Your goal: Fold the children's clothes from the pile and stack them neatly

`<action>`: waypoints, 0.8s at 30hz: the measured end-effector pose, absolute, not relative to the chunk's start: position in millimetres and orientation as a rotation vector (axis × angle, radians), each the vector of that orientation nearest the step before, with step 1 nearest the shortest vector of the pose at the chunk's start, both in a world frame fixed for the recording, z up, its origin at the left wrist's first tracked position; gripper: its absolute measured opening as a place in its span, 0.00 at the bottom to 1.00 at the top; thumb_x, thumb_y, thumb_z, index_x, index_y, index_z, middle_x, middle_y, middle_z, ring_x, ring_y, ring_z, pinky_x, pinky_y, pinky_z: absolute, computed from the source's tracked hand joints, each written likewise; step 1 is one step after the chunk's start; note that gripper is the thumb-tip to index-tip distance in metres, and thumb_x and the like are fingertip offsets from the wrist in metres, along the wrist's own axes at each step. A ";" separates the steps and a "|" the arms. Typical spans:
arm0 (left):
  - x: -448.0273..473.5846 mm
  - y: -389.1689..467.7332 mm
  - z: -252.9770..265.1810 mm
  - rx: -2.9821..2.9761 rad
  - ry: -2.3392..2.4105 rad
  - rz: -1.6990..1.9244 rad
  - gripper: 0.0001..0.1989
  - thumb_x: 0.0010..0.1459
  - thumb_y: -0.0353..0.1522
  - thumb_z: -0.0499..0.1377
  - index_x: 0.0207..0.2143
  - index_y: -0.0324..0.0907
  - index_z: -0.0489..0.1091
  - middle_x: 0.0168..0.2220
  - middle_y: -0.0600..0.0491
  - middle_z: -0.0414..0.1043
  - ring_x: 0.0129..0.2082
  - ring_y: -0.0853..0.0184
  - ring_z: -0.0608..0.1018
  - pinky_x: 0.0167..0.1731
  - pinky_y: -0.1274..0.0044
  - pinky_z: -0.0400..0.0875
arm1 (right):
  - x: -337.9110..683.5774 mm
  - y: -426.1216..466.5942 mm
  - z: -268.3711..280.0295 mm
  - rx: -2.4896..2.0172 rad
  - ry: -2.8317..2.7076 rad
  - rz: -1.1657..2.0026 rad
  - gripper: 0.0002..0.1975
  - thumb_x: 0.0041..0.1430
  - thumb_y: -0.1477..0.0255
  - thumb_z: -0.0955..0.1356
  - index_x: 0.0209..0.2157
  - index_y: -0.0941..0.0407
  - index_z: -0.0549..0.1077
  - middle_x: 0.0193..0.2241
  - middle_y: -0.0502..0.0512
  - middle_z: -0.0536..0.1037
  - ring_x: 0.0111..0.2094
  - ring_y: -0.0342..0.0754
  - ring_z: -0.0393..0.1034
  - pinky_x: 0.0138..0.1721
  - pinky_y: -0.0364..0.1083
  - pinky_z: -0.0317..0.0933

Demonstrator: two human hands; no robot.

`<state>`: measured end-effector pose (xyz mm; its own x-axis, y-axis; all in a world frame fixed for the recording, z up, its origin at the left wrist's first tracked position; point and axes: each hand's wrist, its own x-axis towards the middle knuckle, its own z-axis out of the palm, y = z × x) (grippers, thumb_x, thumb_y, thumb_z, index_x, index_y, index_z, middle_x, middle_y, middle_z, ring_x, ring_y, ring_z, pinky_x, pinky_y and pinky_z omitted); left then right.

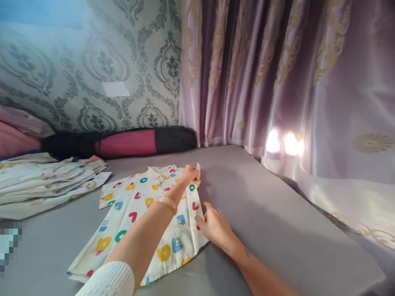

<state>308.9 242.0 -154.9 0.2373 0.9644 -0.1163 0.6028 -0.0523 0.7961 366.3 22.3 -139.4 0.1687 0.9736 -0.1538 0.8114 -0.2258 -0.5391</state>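
Two burnt-out glare spots flare low on the mauve curtain, bluish haze washes the damask wallpaper's upper left, soft shadows darken the gray bedsheet near the right hand, outer edges look stretched and smeary, and coarse pixelation obscures a left-edge patch.

You have a bed in front of you, covered in a smooth grey sheet, with a white shirt spread on it, its collar pointing away from you, its hem toward you and a short sleeve out to the left. Just beside that sleeve, on your left, you see a loose pile of pale printed clothes. Along the bed's far edge, a long black and dark-pink roll lies lengthwise behind the shirt and the pile.
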 end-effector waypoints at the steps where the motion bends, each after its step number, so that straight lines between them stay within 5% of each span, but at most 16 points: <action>1: 303.2 243.1 -154.0 1.698 1.430 0.631 0.05 0.51 0.27 0.56 0.27 0.38 0.71 0.18 0.54 0.71 0.23 0.67 0.79 0.24 0.81 0.71 | 366.2 22.2 -140.1 -2.100 -1.715 0.687 0.16 0.57 0.66 0.64 0.47 0.55 0.66 0.35 0.57 0.77 0.38 0.52 0.73 0.33 0.45 0.55; 24: 178.0 232.4 -157.3 1.206 1.168 1.075 0.09 0.47 0.28 0.61 0.33 0.39 0.67 0.27 0.53 0.71 0.26 0.71 0.75 0.27 0.79 0.74 | 348.0 12.2 -146.1 -1.846 -1.879 0.790 0.23 0.55 0.73 0.63 0.54 0.51 0.65 0.46 0.55 0.76 0.46 0.50 0.71 0.42 0.44 0.61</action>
